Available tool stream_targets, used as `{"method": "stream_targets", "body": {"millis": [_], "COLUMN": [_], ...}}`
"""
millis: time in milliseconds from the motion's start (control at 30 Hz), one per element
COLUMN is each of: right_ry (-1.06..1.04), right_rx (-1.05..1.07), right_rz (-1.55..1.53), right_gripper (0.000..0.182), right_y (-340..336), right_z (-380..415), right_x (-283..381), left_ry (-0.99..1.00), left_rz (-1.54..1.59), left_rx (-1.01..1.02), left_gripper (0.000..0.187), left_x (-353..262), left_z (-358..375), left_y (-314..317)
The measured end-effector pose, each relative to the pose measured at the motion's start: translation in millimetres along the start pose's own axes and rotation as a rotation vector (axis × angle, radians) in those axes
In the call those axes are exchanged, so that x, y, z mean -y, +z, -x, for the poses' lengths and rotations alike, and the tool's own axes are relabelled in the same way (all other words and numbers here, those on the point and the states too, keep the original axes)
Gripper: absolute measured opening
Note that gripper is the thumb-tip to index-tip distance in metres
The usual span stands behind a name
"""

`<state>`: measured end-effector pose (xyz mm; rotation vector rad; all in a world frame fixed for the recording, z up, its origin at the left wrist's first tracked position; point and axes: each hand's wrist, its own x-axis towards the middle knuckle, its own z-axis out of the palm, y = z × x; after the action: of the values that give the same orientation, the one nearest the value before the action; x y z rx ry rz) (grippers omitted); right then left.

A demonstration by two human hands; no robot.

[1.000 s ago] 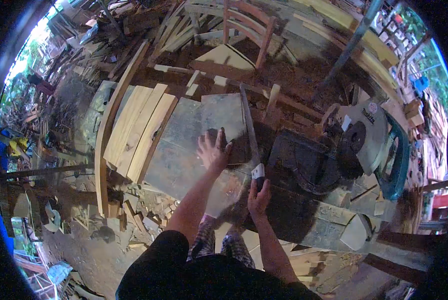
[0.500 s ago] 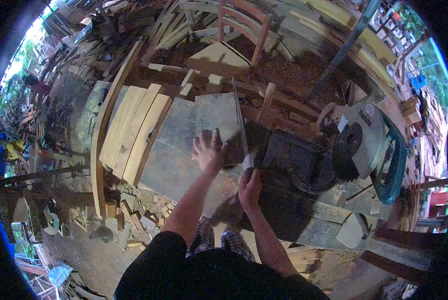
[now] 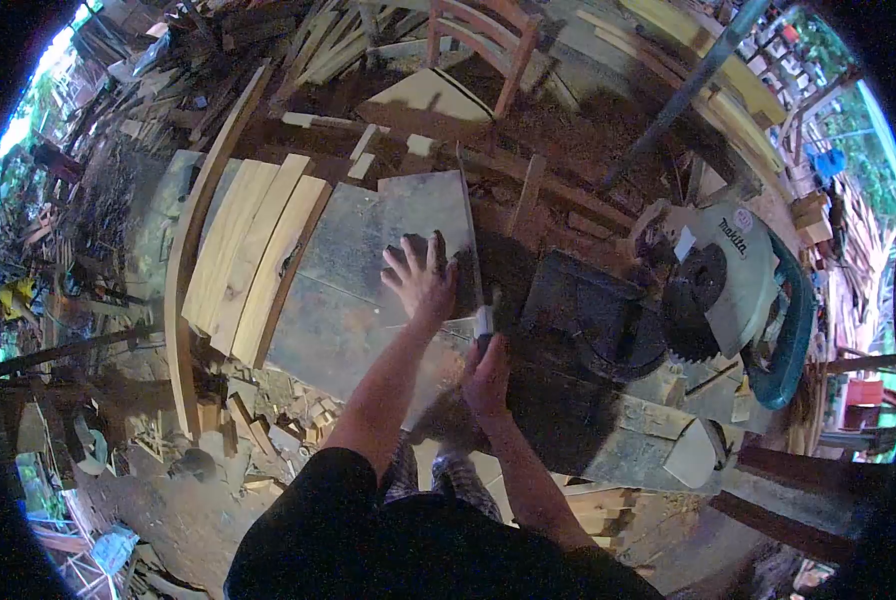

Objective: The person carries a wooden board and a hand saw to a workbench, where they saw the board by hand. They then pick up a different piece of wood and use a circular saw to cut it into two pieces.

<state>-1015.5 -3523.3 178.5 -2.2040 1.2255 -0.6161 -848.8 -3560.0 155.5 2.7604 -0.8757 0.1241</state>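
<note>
A flat, greyish board point(image 3: 423, 200) lies on the worktable point(image 3: 333, 300) in front of me. My left hand point(image 3: 426, 285) presses on it with fingers spread. My right hand point(image 3: 486, 378) is wrapped round the handle of a handsaw point(image 3: 475, 245). The saw's long, narrow blade points away from me along the board's right edge. Whether its teeth are in the wood cannot be made out.
Pale planks point(image 3: 258, 255) lie to the left, beside a long curved timber point(image 3: 208, 230). A Makita circular saw point(image 3: 733, 270) stands at the right. Beyond the table is a wooden chair point(image 3: 483, 45). Offcuts point(image 3: 298, 420) litter the ground at the near left.
The whole view has shifted a little. Against the board, the saw handle sits slightly nearer me, and my left hand appears a bit farther forward, still spread on the board.
</note>
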Motion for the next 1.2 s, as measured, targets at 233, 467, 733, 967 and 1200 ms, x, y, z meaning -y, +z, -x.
{"method": "stream_targets", "body": {"millis": [233, 467, 733, 967, 1200], "right_ry": [-0.067, -0.159, -0.099, -0.059, -0.198], "right_rx": [0.039, -0.045, 0.0, 0.078, -0.073], "right_rz": [-0.004, 0.047, 0.028, -0.01, 0.116], "right_gripper": [0.044, 0.038, 0.038, 0.042, 0.045], "right_y": [-3, 1, -9, -19, -4], "right_z": [12, -17, -15, -34, -38], "right_x": [-14, -23, -20, -15, -23], "left_ry": [-0.06, -0.09, -0.124, -0.194, -0.172], "left_rz": [0.014, -0.005, 0.029, 0.027, 0.056], "left_rx": [-0.053, -0.029, 0.002, -0.011, 0.03], "left_gripper": [0.056, 0.055, 0.054, 0.054, 0.052], "left_x": [-5, -7, -9, -15, -15], "left_z": [-9, -10, -15, -22, -24], "left_y": [4, 6, 3, 13, 4]}}
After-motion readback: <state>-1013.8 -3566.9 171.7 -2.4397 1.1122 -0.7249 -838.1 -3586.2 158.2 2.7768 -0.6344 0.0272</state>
